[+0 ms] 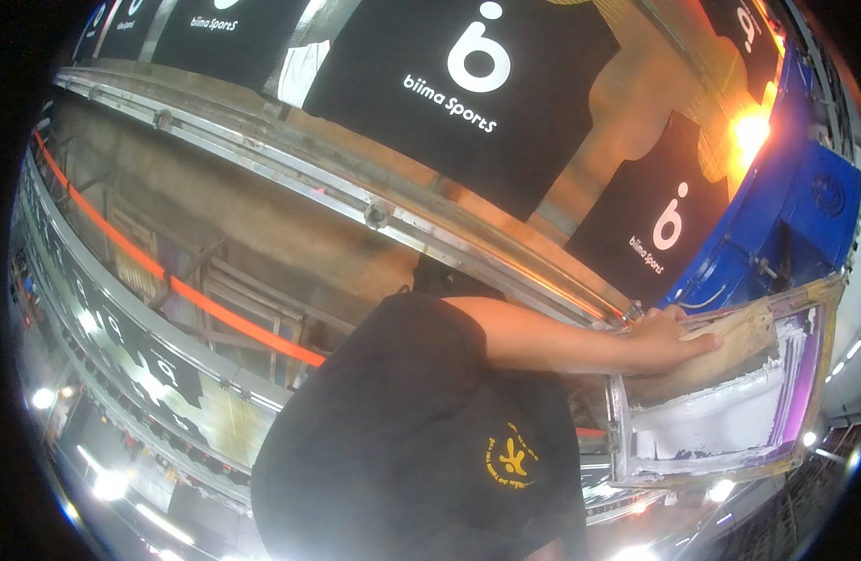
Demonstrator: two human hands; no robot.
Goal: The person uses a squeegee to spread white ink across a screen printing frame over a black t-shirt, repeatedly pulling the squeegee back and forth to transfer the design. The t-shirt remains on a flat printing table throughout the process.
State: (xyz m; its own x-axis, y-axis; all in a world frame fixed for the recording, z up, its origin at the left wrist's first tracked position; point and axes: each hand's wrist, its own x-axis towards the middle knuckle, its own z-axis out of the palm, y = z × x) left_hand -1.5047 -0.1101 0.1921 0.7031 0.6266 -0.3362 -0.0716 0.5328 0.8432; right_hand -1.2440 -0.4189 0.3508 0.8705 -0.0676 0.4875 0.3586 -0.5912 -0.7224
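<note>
My left hand (672,340) reaches across to the right with its fingers closed around the wooden handle of a squeegee (744,342). Its thumb presses along the near face of the wood. The squeegee sits inside a screen-printing frame (625,439), which is tilted in the picture. White ink (720,421) covers much of the mesh, with a purple strip along its right side. My right hand does not show. Part of my black shirt (393,439), with a small yellow emblem, fills the lower middle.
Black shirt pieces (542,122) with white printed logos lie on a long table with a metal rail (374,213). A blue machine (804,206) with a glowing orange lamp (750,131) stands at right. Under the table runs an orange bar (234,323). Another row of shirts (140,360) is at lower left.
</note>
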